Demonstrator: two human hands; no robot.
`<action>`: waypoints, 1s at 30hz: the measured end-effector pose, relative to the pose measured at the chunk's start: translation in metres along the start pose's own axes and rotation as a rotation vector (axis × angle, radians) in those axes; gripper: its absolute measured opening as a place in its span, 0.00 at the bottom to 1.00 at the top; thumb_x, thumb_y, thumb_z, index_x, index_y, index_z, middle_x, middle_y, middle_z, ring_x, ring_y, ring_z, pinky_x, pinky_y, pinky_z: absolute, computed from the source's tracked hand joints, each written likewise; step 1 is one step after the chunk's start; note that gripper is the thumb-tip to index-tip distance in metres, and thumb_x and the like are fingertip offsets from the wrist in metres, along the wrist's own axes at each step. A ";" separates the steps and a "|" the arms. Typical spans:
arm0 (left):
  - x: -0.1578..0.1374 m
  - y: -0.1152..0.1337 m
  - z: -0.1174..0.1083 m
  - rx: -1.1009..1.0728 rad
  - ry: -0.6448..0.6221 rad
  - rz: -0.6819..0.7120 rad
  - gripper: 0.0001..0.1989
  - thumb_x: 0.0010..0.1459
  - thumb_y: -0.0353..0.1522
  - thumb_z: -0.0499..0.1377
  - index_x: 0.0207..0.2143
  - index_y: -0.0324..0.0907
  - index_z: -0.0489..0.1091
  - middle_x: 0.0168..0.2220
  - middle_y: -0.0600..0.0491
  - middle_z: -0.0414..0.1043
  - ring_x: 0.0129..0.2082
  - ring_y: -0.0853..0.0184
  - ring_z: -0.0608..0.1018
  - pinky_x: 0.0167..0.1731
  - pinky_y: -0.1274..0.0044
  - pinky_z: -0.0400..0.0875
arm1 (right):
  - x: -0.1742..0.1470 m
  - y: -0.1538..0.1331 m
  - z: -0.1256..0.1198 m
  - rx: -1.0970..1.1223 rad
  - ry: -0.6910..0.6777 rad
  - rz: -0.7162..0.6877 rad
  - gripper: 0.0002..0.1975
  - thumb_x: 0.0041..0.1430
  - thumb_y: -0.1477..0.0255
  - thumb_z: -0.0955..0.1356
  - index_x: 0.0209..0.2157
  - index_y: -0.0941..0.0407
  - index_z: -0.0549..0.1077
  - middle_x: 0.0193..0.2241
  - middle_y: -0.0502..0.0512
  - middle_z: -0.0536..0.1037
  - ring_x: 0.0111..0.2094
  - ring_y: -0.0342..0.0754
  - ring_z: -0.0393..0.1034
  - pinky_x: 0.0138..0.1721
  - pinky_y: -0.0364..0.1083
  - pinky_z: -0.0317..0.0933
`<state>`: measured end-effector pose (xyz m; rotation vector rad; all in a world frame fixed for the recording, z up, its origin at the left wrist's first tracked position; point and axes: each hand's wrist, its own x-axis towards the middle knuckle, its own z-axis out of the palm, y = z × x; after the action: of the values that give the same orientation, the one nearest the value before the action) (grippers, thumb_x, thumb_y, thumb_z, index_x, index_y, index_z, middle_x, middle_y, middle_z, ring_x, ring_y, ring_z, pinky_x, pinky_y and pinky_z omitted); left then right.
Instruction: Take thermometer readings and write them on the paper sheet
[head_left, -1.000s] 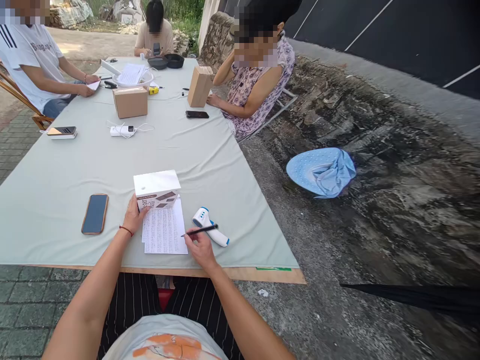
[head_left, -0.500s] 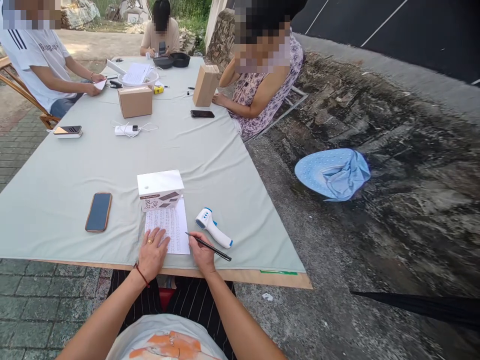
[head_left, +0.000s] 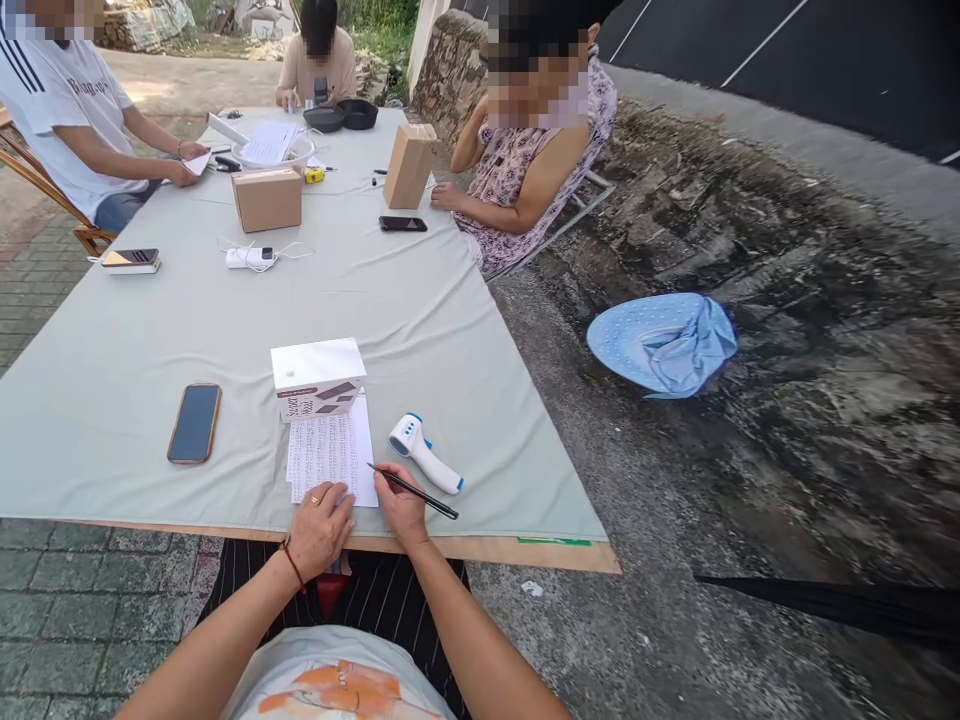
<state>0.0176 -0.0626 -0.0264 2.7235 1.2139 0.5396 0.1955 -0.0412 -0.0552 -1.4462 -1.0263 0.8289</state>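
Printed sheets of paper [head_left: 328, 455] lie at the near edge of the table, their far end against a white box [head_left: 319, 375] with dark print on its front. My left hand [head_left: 322, 525] rests with fingers stretched over the bottom edge of the sheets. Held in my right hand [head_left: 401, 510] is a black pen [head_left: 420, 493], its tip pointing left above the right edge of the paper. Beyond that hand lies a white and blue infrared thermometer [head_left: 425, 453]. A phone in an orange-brown case [head_left: 195, 424] is flat on the cloth to the left.
Farther along the cloth-covered table [head_left: 225, 320] stand two cardboard boxes [head_left: 267, 200], a white device with a cable [head_left: 251, 258] and another phone [head_left: 403, 224]. Several people sit around it. A blue sun hat [head_left: 661, 345] lies on the ground at right.
My left hand has slid down and to the right, from the middle of the sheets to their bottom edge. My right hand keeps the pen in nearly the same place.
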 end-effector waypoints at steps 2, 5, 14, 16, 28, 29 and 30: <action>-0.002 0.002 -0.002 -0.011 -0.027 -0.002 0.19 0.65 0.35 0.54 0.56 0.39 0.68 0.54 0.40 0.71 0.54 0.54 0.72 0.52 0.61 0.70 | 0.000 0.000 0.000 0.003 0.009 0.012 0.11 0.54 0.63 0.68 0.33 0.55 0.75 0.28 0.52 0.79 0.29 0.47 0.71 0.34 0.47 0.69; -0.005 0.004 -0.004 -0.027 -0.051 0.001 0.27 0.64 0.45 0.55 0.59 0.37 0.66 0.57 0.38 0.70 0.56 0.50 0.71 0.54 0.58 0.68 | -0.002 -0.001 0.000 0.024 0.039 0.029 0.10 0.52 0.63 0.68 0.32 0.55 0.74 0.25 0.51 0.77 0.26 0.46 0.70 0.31 0.46 0.68; -0.005 0.008 -0.007 -0.040 -0.048 0.031 0.42 0.56 0.59 0.55 0.58 0.33 0.66 0.56 0.35 0.70 0.55 0.47 0.72 0.54 0.57 0.66 | -0.013 -0.005 0.001 0.054 0.009 0.086 0.11 0.51 0.61 0.69 0.30 0.55 0.72 0.21 0.49 0.74 0.21 0.43 0.65 0.25 0.44 0.65; -0.004 0.008 -0.007 -0.012 -0.054 0.036 0.41 0.56 0.57 0.57 0.58 0.33 0.66 0.56 0.36 0.70 0.54 0.47 0.72 0.54 0.57 0.66 | -0.015 -0.006 0.001 0.038 0.012 0.081 0.11 0.51 0.61 0.69 0.29 0.55 0.72 0.21 0.49 0.75 0.22 0.43 0.65 0.26 0.44 0.65; -0.010 0.008 -0.010 -0.052 -0.058 0.016 0.32 0.55 0.48 0.63 0.56 0.37 0.67 0.51 0.38 0.72 0.53 0.50 0.73 0.54 0.57 0.68 | -0.026 -0.010 -0.001 0.042 -0.009 0.030 0.10 0.53 0.62 0.68 0.31 0.55 0.74 0.24 0.51 0.77 0.25 0.45 0.69 0.29 0.45 0.68; -0.011 0.009 -0.010 -0.049 -0.058 0.014 0.32 0.56 0.47 0.63 0.56 0.37 0.66 0.51 0.38 0.72 0.53 0.50 0.73 0.54 0.57 0.68 | -0.031 -0.009 -0.001 0.033 0.000 0.026 0.10 0.53 0.62 0.68 0.31 0.55 0.74 0.24 0.51 0.77 0.24 0.45 0.69 0.29 0.45 0.68; -0.013 0.010 -0.010 -0.047 -0.059 0.010 0.31 0.57 0.45 0.63 0.57 0.37 0.66 0.52 0.38 0.71 0.53 0.50 0.73 0.54 0.57 0.68 | -0.034 -0.008 -0.001 0.023 0.010 0.021 0.10 0.53 0.62 0.68 0.31 0.54 0.73 0.24 0.51 0.77 0.24 0.45 0.69 0.28 0.45 0.68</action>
<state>0.0132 -0.0793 -0.0186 2.6876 1.1589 0.4786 0.1825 -0.0734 -0.0494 -1.4429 -0.9921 0.8451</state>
